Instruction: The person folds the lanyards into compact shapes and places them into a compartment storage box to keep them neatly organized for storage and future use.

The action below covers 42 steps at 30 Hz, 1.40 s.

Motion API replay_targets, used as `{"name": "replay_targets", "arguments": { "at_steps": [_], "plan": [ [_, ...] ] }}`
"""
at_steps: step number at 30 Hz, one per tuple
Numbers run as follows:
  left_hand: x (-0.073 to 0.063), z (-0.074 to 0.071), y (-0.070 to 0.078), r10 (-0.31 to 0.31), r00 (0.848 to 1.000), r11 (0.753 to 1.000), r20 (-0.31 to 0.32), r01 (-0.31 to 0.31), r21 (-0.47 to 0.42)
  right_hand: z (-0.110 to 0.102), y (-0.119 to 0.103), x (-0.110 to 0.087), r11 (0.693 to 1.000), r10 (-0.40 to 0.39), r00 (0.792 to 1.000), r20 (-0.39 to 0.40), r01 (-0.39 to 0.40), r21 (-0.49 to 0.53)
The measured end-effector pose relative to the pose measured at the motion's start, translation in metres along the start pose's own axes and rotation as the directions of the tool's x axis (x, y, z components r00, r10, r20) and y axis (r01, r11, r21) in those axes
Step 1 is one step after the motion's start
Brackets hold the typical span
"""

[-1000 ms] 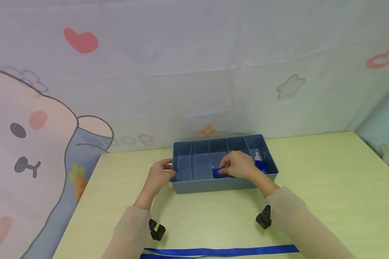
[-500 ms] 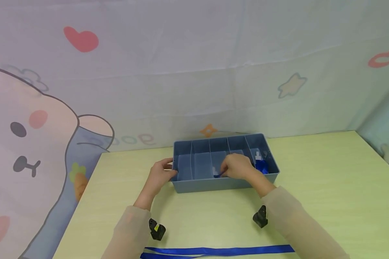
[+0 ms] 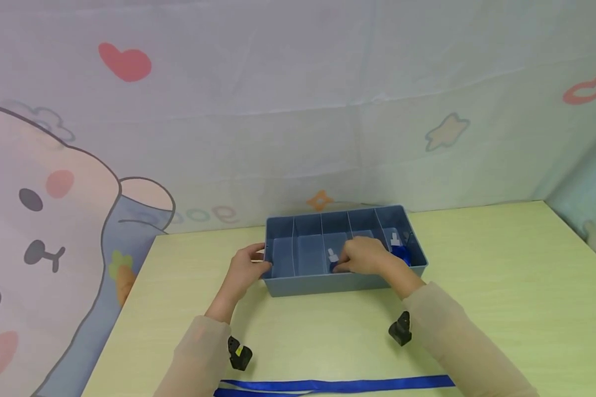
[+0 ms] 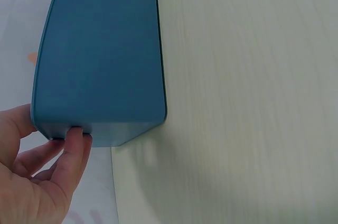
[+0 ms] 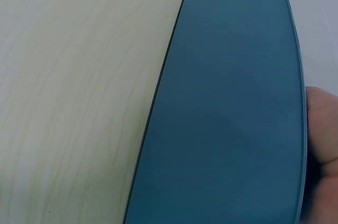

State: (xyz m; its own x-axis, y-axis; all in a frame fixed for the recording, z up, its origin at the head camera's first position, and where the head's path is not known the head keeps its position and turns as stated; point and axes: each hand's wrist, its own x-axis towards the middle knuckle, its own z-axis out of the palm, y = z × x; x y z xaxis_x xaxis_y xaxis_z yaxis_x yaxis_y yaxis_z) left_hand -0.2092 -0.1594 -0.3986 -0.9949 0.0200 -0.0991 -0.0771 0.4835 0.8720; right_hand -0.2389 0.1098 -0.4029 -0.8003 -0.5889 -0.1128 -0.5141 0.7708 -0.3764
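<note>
A grey-blue divided box stands on the table with its long side facing me. My left hand grips its left end, thumb over the rim; in the left wrist view its fingers press the outside of the end wall. My right hand reaches down into the middle of the box and holds a small blue bottle with a white pointed top, nearly upright in the third compartment. The fingertips are partly hidden by the box wall. Another blue bottle with a white top lies in the far right compartment.
Blue ribbon strips lie along the near side of the table. A black wrist camera hangs below the right forearm and another black wrist camera below the left. A printed cloth hangs behind the box.
The small blue bottle in my right hand was lying flat and now stands nearly upright, its white top showing. My left hand stays on the box's end.
</note>
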Motion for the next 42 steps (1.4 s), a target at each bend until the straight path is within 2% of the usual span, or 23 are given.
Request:
{"name": "replay_targets", "arguments": {
  "at_steps": [9, 14, 18, 20, 25, 28, 30, 32, 34, 36, 38, 40, 42],
  "plan": [
    [0.001, 0.0, -0.002, 0.006, 1.0, 1.0, -0.004, -0.006, 0.008, 0.0, -0.001, 0.0, 1.0, 0.003, 0.999, -0.045, -0.003, -0.005],
    [0.001, 0.0, -0.002, -0.002, 1.0, 1.0, -0.001, 0.002, 0.011, -0.006, 0.0, -0.002, 0.997, -0.073, 0.991, -0.116, 0.072, -0.009],
    [0.0, 0.0, -0.002, -0.003, 1.0, 1.0, 0.011, 0.003, 0.004, -0.013, 0.004, -0.008, 0.989, -0.14, 0.967, -0.211, 0.145, 0.009],
    [-0.001, 0.0, -0.002, 0.005, 1.0, 1.0, 0.03, -0.004, -0.009, -0.014, 0.009, -0.012, 0.985, -0.166, 0.949, -0.266, 0.175, 0.01],
    [-0.002, -0.005, -0.006, 0.04, 0.993, 0.998, 0.112, -0.035, -0.051, -0.022, 0.017, -0.027, 0.982, -0.168, 0.91, -0.379, 0.188, 0.014],
    [-0.004, -0.011, -0.009, 0.062, 0.986, 0.998, 0.157, -0.062, -0.008, -0.028, 0.021, -0.038, 0.979, -0.179, 0.891, -0.418, 0.204, 0.016],
    [-0.007, -0.018, -0.011, 0.078, 0.978, 0.995, 0.195, -0.088, 0.043, -0.031, 0.023, -0.047, 0.975, -0.194, 0.886, -0.421, 0.222, 0.018],
    [-0.01, -0.026, -0.013, 0.106, 0.964, 0.986, 0.242, -0.133, 0.098, -0.033, 0.027, -0.057, 0.97, -0.212, 0.884, -0.417, 0.242, 0.02],
    [-0.015, -0.035, -0.016, 0.134, 0.942, 0.974, 0.309, -0.183, 0.134, -0.034, 0.031, -0.067, 0.965, -0.224, 0.883, -0.412, 0.26, 0.033],
    [-0.02, -0.043, -0.019, 0.145, 0.912, 0.969, 0.384, -0.209, 0.132, -0.034, 0.036, -0.078, 0.96, -0.231, 0.88, -0.416, 0.275, 0.049],
    [-0.026, -0.05, -0.024, 0.149, 0.875, 0.967, 0.46, -0.225, 0.115, -0.033, 0.042, -0.089, 0.954, -0.241, 0.877, -0.415, 0.292, 0.063],
    [-0.033, -0.057, -0.028, 0.126, 0.838, 0.976, 0.53, -0.199, 0.083, -0.03, 0.047, -0.099, 0.946, -0.26, 0.877, -0.405, 0.315, 0.075],
    [-0.041, -0.063, -0.033, 0.103, 0.809, 0.983, 0.578, -0.173, 0.066, -0.027, 0.052, -0.109, 0.936, -0.294, 0.877, -0.379, 0.345, 0.072]
  ]
}}
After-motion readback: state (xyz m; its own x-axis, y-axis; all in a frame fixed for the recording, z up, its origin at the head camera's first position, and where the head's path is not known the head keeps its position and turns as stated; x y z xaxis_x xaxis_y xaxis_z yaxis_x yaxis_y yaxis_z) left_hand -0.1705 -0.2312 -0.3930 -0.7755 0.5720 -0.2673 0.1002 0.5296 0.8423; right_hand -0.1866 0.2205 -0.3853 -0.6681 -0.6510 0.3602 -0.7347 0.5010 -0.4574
